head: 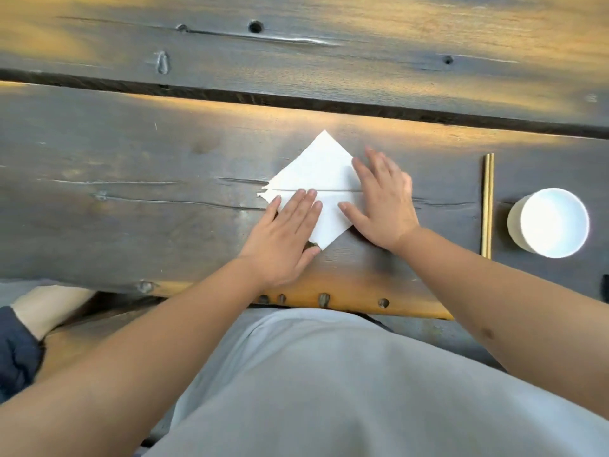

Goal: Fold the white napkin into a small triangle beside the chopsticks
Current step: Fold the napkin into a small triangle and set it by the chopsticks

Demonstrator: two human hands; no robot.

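Observation:
The white napkin [318,169] lies flat on the dark wooden table as a diamond, one corner pointing away from me, with a horizontal crease across its middle. My left hand [285,240] rests flat on its lower left part, fingers together and stretched along the crease. My right hand [384,201] lies flat over its right corner, fingers spread. Neither hand grips anything. A pair of light wooden chopsticks [487,206] lies lengthwise to the right, apart from the napkin.
A white cup [549,223] stands just right of the chopsticks. A dark gap [296,100] runs between the table planks beyond the napkin. The table's front edge [329,301] is close to my body. A dark blue cloth [16,351] shows at lower left.

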